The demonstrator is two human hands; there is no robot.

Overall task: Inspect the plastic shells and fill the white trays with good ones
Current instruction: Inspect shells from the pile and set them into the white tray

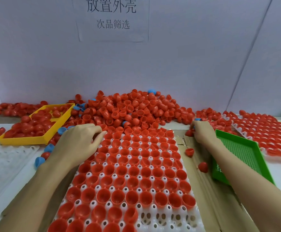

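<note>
While the white tray [166, 216] in front of me was nearly full, my left hand [79, 141] rested loosely curled at its far edge, holding nothing. My right hand [201, 131] pinched a red shell [189, 132] off the pile [133, 108]. Light, thin, probably slippery; best taken by the rim.

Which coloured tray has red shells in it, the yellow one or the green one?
The yellow tray, on the left beside the left hand, holds red shells. The green tray looks empty.
</note>
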